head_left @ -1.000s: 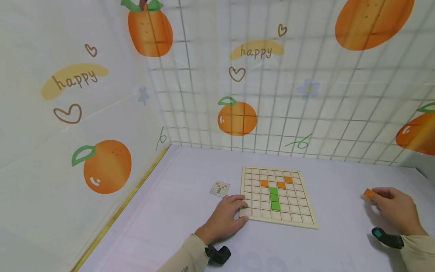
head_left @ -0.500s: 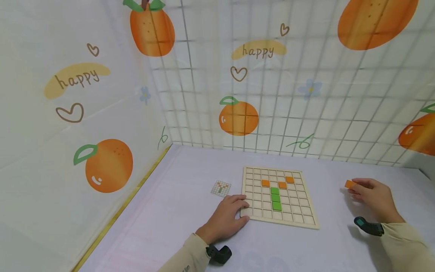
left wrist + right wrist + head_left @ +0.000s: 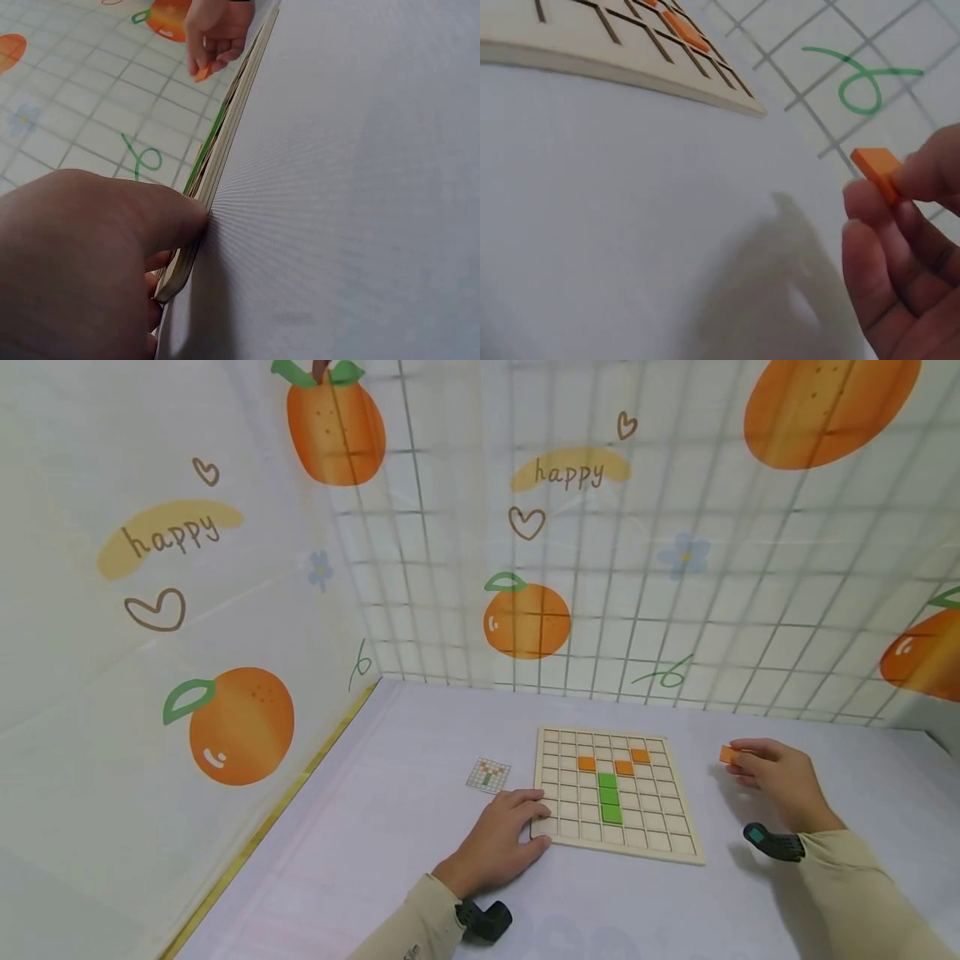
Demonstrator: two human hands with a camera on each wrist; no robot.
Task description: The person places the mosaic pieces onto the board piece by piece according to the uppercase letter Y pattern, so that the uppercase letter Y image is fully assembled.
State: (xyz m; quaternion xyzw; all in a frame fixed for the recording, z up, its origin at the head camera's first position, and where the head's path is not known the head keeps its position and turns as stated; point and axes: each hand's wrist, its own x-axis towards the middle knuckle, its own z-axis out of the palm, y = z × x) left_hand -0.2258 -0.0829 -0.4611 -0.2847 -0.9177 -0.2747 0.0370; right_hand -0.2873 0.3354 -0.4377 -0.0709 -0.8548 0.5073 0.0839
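My left hand [image 3: 495, 839] holds the near left corner of a square wooden grid board [image 3: 566, 833], its thumb [image 3: 176, 217] against the near edge and its fingers at the left edge. Orange tiles [image 3: 587, 764] and a column of green tiles [image 3: 609, 797] lie in the board's cells. To the right of the board, my right hand [image 3: 780, 781] pinches one orange square tile [image 3: 877, 166] between thumb and fingertips, raised over the table with a shadow below. In the left wrist view this orange tile [image 3: 203, 73] shows beyond the board's far end.
A small pattern card [image 3: 489, 775] with a coloured grid lies left of the board. The white tabletop [image 3: 360, 827] meets a curtain [image 3: 442, 527] printed with oranges at the back and left. Black wrist cameras sit on both wrists.
My right hand has moved left toward the board, and slightly farther back, carrying the orange tile. The left hand stays at the board's corner, and the tiles on the board are unchanged.
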